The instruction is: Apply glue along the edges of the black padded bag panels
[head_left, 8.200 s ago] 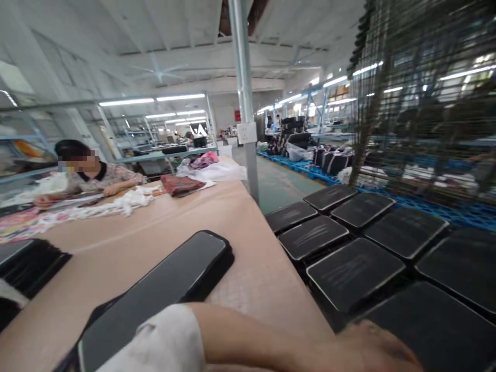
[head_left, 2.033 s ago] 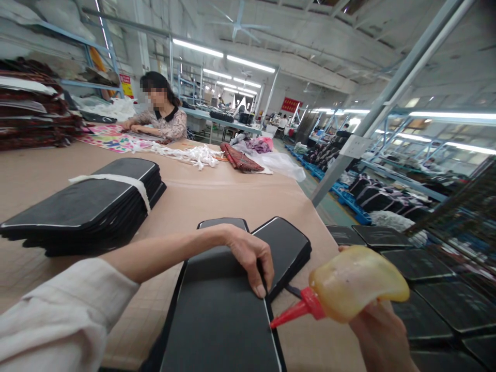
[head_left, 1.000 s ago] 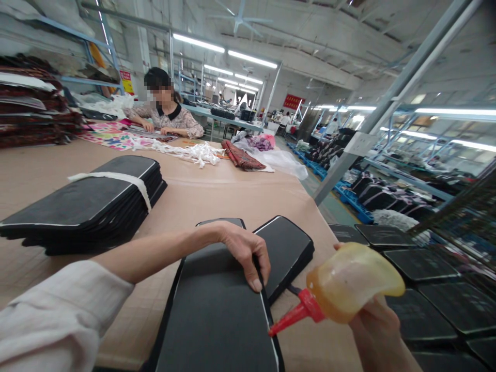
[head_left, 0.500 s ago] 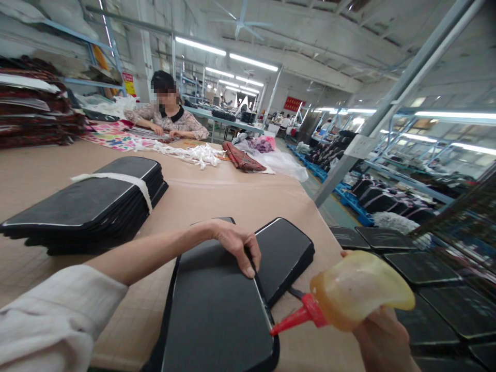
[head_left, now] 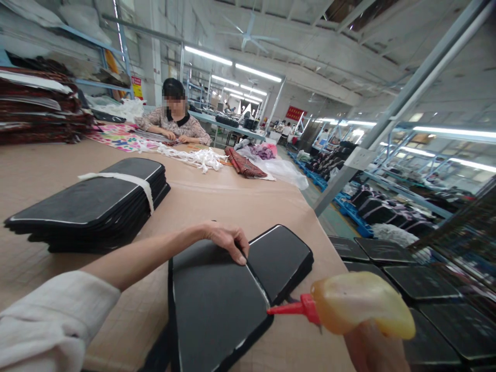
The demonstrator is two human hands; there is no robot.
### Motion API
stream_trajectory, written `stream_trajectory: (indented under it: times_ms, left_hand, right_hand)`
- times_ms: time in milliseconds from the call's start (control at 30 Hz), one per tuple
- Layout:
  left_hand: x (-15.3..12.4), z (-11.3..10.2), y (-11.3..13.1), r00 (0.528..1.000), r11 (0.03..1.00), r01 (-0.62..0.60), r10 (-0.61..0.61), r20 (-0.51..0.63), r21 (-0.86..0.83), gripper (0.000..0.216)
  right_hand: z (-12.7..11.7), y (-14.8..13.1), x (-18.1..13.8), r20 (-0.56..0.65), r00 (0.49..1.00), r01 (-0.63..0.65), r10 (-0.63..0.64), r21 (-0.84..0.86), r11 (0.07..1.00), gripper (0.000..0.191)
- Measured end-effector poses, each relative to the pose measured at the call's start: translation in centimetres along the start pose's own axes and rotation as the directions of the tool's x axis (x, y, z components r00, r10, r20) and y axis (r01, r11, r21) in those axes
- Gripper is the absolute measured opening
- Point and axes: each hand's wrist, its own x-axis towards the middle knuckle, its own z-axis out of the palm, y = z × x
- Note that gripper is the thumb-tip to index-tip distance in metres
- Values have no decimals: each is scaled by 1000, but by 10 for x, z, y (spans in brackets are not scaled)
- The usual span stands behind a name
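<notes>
Two hands of yours are busy here. Your left hand (head_left: 227,238) lies palm down with the fingers loosely bent. Its fingertips (head_left: 241,260) press the far edge of a black panel (head_left: 213,310) with pale piping, and it grips nothing. Your right hand (head_left: 374,351), low at the near right and partly cut off by the frame, is wrapped around a yellowish glue bottle (head_left: 362,305) held almost level. The bottle's red nozzle (head_left: 290,309) points left, and its tip sits at the panel's right edge; you cannot tell whether it touches the piping.

That panel lies flat on the near part of the worktop (head_left: 240,199). Its far right side rests partly over a second panel (head_left: 282,256) of the same kind, which lies just beyond it to the right. Farther left stands a stack of black panels (head_left: 89,212) bound by a white strip (head_left: 127,180).

At the far end of the worktop lie a heap of white strips (head_left: 191,156), a folded red patterned cloth (head_left: 245,164) and a clear plastic bag (head_left: 289,173). A co-worker (head_left: 176,121) sits there, with both hands on bright printed fabric (head_left: 116,138). To the right, past the worktop's edge, more black panels (head_left: 387,250) lie spread side by side near a slanting metal post (head_left: 391,106).
</notes>
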Motion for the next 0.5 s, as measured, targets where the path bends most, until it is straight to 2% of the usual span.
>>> stream_trajectory:
  times_ms: [100, 233, 300, 500]
  left_hand:
    - [-2, -1, -3, 999, 1000, 6, -6, -40, 5, 33]
    - [-3, -1, -5, 998, 999, 11, -9, -68, 38, 33]
    - [-4, -1, -5, 997, 998, 21, -16, -76, 66, 33]
    - [-4, 0, -6, 997, 998, 32, -28, -69, 60, 38]
  right_hand:
    - [4, -5, -4, -90, 994, -52, 61, 94, 994, 53]
    - [-2, 0, -3, -233, 969, -54, 81, 118, 992, 72]
    - [-7, 5, -3, -240, 969, -39, 63, 106, 994, 79]
    - [-11, 9, -8, -180, 983, 26, -26, -6, 1000, 58]
